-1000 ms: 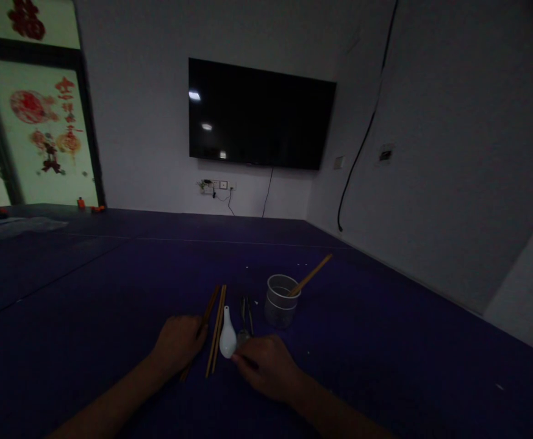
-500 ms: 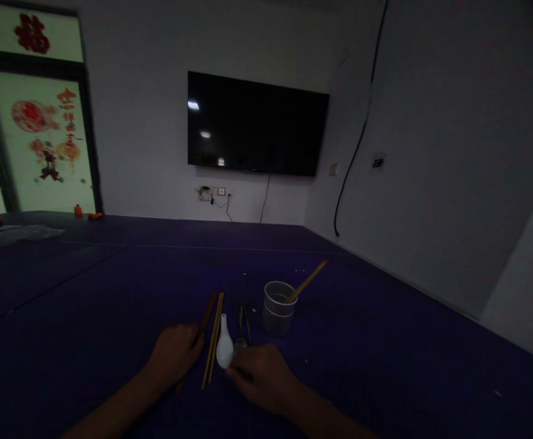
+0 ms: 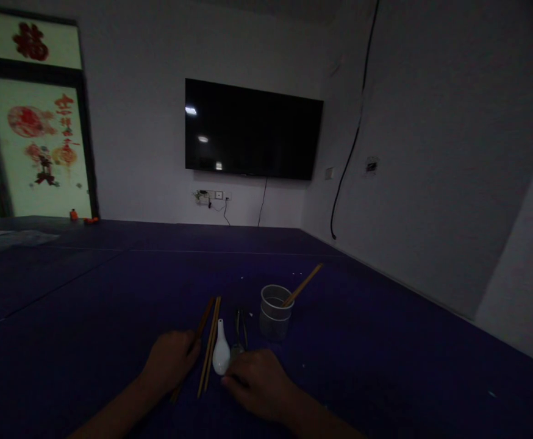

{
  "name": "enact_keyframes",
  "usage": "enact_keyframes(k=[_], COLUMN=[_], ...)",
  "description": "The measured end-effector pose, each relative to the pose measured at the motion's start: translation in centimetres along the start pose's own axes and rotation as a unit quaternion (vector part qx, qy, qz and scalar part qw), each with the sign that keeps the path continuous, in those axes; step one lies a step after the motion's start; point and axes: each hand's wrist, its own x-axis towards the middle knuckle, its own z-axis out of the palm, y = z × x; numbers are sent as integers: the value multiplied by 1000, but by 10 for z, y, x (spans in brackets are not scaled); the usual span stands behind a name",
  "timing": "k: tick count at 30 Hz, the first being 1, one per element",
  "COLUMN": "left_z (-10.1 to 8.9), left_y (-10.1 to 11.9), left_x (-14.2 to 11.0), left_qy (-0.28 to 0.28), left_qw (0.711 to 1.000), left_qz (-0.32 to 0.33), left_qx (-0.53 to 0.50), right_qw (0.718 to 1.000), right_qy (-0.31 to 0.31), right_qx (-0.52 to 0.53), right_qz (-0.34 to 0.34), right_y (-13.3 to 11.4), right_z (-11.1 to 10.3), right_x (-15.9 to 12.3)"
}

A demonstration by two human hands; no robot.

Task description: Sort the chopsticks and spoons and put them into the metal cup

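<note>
Dark brown chopsticks (image 3: 206,314) lie slantwise under my left hand (image 3: 170,360), whose fingers are closed around their middle. Just right of them is a lighter pair of chopsticks (image 3: 210,353), side by side on the purple tabletop. A white soup spoon (image 3: 221,355) rests with its handle pointing away from me. Beside it lie slim metal utensils (image 3: 238,326), their near ends partly covered by my right hand (image 3: 257,381). The fingers of that hand are curled by the spoon's bowl; what they grip is hidden.
Beyond my right hand stands a grey metal cup (image 3: 274,323) with light wooden chopsticks (image 3: 307,283) leaning out to the right. Small white specks dot the purple tabletop (image 3: 385,366). Clear plastic sheeting (image 3: 14,241) and small orange items (image 3: 74,214) are at the far left.
The view has tilted slightly, so everything sits a little lower and further left. Both hands stay in about the same places beside the chopsticks and utensils.
</note>
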Motion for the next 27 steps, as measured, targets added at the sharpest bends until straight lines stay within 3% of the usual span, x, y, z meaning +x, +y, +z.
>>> enact_keyframes(k=[27], left_z=[-6], left_y=[7], left_x=[-3], left_qy=[-15], left_qw=[997], left_qz=[-77], left_qx=[0], right_qw=[1000], right_qy=[16], right_qx=[7], right_qz=[0], right_y=[-1], right_z=[-5], right_x=[-1])
